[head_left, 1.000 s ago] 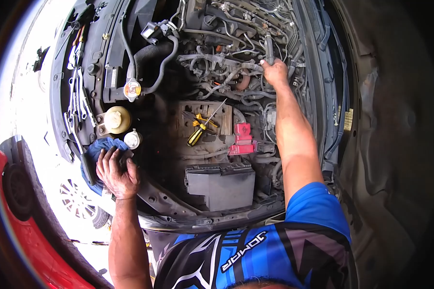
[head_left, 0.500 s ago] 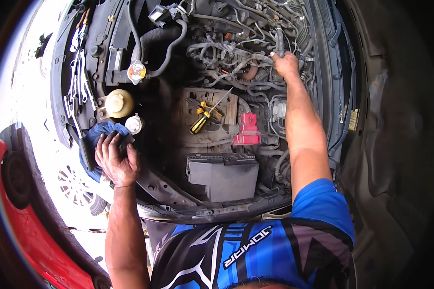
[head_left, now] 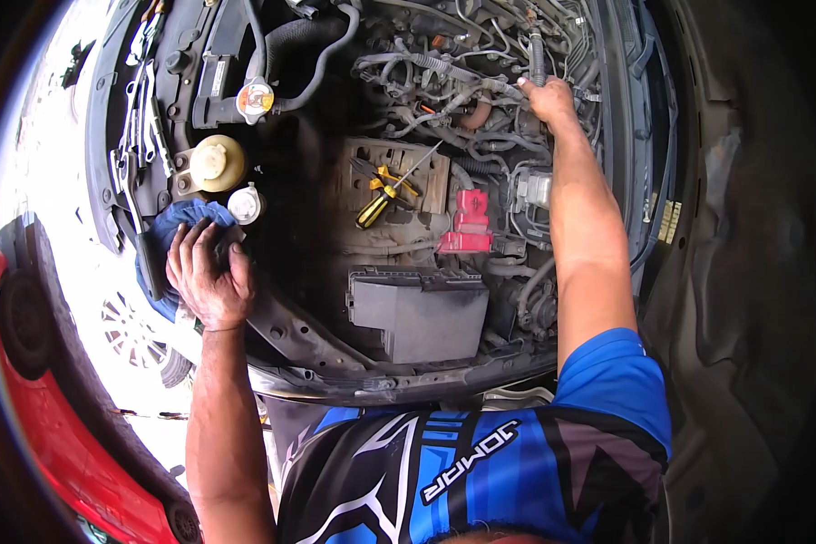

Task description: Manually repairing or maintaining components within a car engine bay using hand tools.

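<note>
My left hand [head_left: 210, 276] rests on a bunched blue cloth [head_left: 174, 218] at the front edge of the engine bay. Its fingers lie stretched over the cloth, with the thumb apart. A ratchet [head_left: 141, 222] with a dark handle lies just left of that hand, beside the cloth. At the far right, my right hand [head_left: 553, 102] is closed around the lower end of a ribbed grey hose [head_left: 537, 56]. The thumb shows along its left side; the other fingers are mostly hidden behind the hand.
A yellow-black screwdriver [head_left: 374, 208] and yellow-handled pliers [head_left: 392, 179] lie on the battery tray [head_left: 437, 192]. Nearby are red terminal covers [head_left: 468, 234] and a black fuse box [head_left: 435, 317]. Several wrenches [head_left: 136, 122] line the front edge, near a yellowed reservoir [head_left: 216, 163].
The whole view has shifted slightly, so the engine bay sits higher in the picture. Both hands keep their places, the left on the cloth and the right at the hose.
</note>
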Motion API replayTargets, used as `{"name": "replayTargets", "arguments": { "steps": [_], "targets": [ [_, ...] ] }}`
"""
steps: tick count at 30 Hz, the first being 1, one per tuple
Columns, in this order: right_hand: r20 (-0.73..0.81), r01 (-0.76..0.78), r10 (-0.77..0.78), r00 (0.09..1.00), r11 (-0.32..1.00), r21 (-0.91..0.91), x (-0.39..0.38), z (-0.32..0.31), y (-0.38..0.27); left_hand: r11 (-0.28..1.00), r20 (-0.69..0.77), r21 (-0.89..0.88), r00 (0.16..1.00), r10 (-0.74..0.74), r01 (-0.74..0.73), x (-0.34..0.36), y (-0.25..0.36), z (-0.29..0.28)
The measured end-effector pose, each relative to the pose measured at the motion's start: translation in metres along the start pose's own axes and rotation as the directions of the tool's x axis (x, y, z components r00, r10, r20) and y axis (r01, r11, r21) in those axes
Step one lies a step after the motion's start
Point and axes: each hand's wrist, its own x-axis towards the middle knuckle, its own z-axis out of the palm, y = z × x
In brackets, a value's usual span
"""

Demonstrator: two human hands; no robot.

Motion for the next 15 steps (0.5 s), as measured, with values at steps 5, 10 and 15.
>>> {"name": "replayTargets", "arguments": {
  "steps": [5,10,15],
  "targets": [
    [0.038,0.004,-0.002,0.999,1.000,-0.028,0.0007,-0.0025,0.0025,1.000,-0.001,-0.005,1.000,-0.012,0.012,-0.0018,0.0002,0.0000],
    [-0.065,0.033,-0.037,0.997,0.998,-0.055,0.0000,0.0019,0.0010,1.000,0.007,0.000,1.000,0.000,0.000,-0.0014,0.0018,0.0005],
    [-0.053,0.069,-0.073,0.996,0.996,-0.059,0.0045,0.0032,-0.0038,0.999,0.007,0.040,1.000,0.022,-0.022,-0.0042,-0.0025,0.0028]
  ]
}}
